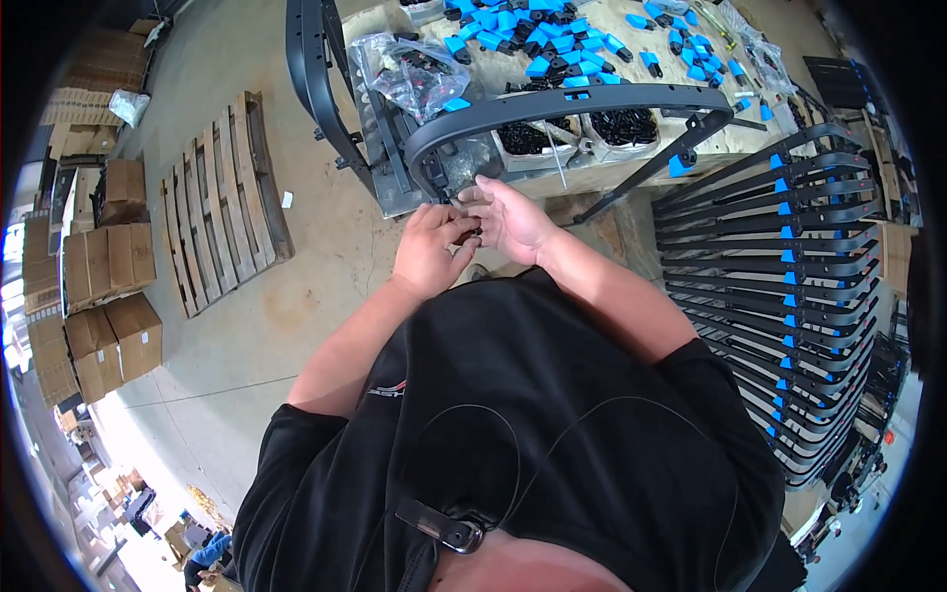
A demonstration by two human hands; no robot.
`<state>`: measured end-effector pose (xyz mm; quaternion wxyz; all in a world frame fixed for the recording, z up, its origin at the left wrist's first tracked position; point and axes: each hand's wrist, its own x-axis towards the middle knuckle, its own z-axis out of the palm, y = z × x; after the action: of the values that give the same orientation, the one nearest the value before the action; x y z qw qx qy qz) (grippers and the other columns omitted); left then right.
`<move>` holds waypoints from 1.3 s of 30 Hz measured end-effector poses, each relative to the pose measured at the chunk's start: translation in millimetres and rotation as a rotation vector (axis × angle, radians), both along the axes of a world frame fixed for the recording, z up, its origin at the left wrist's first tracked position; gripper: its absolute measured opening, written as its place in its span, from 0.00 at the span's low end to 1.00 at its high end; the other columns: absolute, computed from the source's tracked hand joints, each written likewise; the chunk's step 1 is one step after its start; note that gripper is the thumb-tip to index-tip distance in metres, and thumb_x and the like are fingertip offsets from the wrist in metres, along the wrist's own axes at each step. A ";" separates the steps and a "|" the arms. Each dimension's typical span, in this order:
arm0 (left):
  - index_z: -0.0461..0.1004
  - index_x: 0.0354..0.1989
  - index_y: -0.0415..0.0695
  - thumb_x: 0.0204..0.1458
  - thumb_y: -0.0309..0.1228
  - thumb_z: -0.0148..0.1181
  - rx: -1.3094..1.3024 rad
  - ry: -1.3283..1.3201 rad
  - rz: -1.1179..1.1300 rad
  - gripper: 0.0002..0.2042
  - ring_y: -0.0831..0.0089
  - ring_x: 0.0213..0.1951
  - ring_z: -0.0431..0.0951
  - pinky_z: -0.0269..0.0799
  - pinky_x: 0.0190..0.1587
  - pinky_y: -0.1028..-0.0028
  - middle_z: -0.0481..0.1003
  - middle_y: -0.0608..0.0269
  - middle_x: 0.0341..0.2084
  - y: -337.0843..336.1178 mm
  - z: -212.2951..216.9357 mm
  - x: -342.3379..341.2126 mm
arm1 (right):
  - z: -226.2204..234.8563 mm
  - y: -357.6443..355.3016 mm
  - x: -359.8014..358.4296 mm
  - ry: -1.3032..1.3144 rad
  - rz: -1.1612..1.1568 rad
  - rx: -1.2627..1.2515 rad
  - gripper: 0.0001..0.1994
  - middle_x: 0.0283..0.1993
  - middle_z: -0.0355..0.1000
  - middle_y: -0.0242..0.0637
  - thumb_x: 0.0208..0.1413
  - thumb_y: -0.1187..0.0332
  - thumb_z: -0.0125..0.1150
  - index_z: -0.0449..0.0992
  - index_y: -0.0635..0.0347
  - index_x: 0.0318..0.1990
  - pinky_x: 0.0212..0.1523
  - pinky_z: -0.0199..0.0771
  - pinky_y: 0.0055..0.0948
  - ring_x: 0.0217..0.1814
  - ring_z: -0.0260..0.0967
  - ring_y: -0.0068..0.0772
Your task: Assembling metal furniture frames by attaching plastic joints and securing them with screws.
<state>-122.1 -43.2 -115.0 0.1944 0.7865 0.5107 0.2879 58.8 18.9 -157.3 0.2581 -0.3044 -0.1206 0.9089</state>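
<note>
Concrete floor (326, 247), smooth and grey, surrounds the work area; a wooden pallet (225, 202) of rough slats lies at 9 o'clock from the hands, and stacked cardboard boxes (109, 296) stand further out in the same direction. At 12 o'clock stands the bench (612, 158), its top strewn with small blue-and-black plastic clips (552, 44) and a clear plastic bag (414, 69) of dark parts. A long curved black bar (572, 101), matte and arched, lies along the front edge of the bench. At 3 o'clock a rack of similar curved black bars (769, 286), each carrying blue clips, is stacked in parallel rows.

Both forearms rise from the lower edge and meet just below the left end of the curved black bar. The left hand (429, 252) is curled, fingers bent inward, pinching a small dark part (472, 233) too small to identify. The right hand (513, 219) is turned palm inward, fingers partly extended toward the bar's end, fingertips touching the same small part. The part sits between the two hands, just beneath the bar.
</note>
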 end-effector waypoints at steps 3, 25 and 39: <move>0.82 0.38 0.45 0.46 0.28 0.69 0.011 -0.056 0.014 0.10 0.59 0.42 0.76 0.72 0.48 0.64 0.78 0.60 0.37 -2.2 -4.1 -1.5 | 11.5 -3.3 0.5 -0.081 -0.028 -0.045 0.19 0.43 0.77 0.42 0.63 0.52 0.59 0.73 0.59 0.48 0.43 0.76 0.35 0.40 0.77 0.35; 0.79 0.41 0.41 0.62 0.39 0.54 -0.418 0.143 0.523 0.13 0.49 0.40 0.80 0.76 0.44 0.56 0.79 0.46 0.38 9.2 -14.7 -23.8 | -21.7 10.7 -16.2 -0.457 0.116 0.395 0.05 0.33 0.75 0.38 0.61 0.75 0.60 0.75 0.66 0.42 0.33 0.78 0.30 0.29 0.76 0.31; 0.76 0.43 0.39 0.66 0.40 0.43 -0.595 0.443 0.338 0.18 0.47 0.49 0.78 0.73 0.53 0.54 0.78 0.44 0.45 28.5 -14.3 -20.1 | -20.3 22.5 -36.2 -0.630 0.171 0.633 0.11 0.32 0.77 0.38 0.61 0.73 0.61 0.75 0.72 0.47 0.30 0.78 0.27 0.28 0.73 0.26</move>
<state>-142.1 -14.7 -129.3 0.2485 0.6441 0.7232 -0.0209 22.6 41.5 -177.6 0.2130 -0.4612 -0.4900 0.7084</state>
